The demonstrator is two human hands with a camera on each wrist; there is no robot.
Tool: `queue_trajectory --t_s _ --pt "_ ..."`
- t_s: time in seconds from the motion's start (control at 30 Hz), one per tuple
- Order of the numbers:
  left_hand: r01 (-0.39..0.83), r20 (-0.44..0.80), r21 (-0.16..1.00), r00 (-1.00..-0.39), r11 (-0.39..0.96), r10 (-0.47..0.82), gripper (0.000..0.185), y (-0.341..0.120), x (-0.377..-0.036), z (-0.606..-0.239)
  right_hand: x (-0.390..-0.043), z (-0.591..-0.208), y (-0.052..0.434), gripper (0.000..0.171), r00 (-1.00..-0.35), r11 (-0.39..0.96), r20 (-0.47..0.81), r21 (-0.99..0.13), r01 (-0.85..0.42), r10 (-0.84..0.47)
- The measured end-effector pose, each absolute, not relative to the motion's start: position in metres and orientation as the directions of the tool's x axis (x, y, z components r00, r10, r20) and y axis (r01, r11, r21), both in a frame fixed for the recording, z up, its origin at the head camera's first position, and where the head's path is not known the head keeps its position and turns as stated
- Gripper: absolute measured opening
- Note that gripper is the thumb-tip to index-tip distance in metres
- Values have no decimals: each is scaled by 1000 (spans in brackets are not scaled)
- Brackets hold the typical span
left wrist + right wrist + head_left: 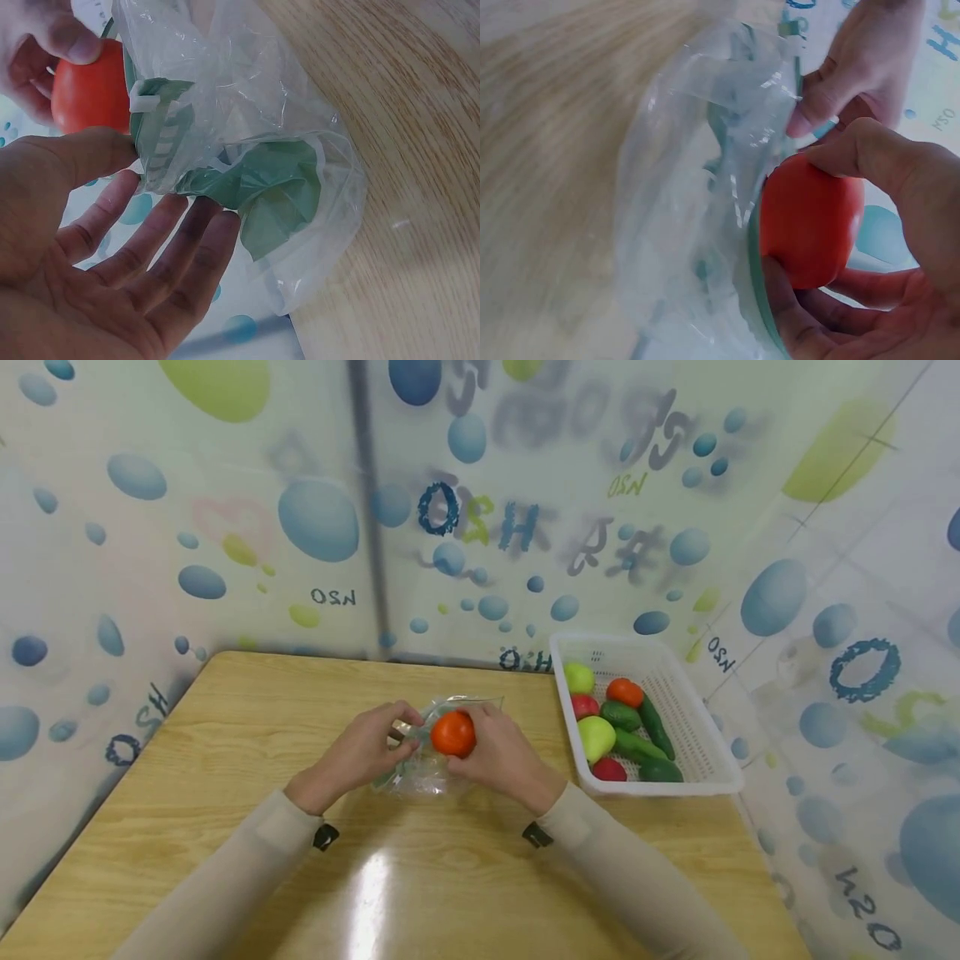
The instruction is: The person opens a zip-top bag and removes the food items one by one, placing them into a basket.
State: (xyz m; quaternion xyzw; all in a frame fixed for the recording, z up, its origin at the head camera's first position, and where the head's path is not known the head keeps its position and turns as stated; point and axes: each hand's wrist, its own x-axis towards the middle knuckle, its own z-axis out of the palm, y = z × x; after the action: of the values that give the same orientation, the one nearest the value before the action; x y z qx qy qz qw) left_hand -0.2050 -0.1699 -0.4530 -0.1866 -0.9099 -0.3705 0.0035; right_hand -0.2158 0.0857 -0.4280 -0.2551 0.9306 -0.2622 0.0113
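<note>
A red tomato [453, 733] is gripped by my right hand [504, 750], the thumb on one side and the fingers curled round the other. It sits at the mouth of a clear plastic bag [682, 195] with green printed parts and a green edge strip. In the left wrist view a small white tab [144, 103] shows at the bag's edge. My left hand [369, 745] is on the bag's other side, its thumb tip at the edge. Loosely extended and spread, its fingers [187, 277] have their tips against the green part of the bag.
To the right on the wooden table [247, 760] stands a white plastic basket [705, 752]. Inside are green apples [596, 739], red round produce [609, 769], another tomato [624, 692], a cucumber [657, 727] and other green produce. A patterned curtain [300, 527] hangs behind the table.
</note>
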Motion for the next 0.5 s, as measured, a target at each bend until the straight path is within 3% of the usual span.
queue_trajectory --t_s 0.5 --pt "331 132 655 -935 679 328 32 -169 -204 -453 -220 -388 116 77 -877 738 174 -483 -472 -447"
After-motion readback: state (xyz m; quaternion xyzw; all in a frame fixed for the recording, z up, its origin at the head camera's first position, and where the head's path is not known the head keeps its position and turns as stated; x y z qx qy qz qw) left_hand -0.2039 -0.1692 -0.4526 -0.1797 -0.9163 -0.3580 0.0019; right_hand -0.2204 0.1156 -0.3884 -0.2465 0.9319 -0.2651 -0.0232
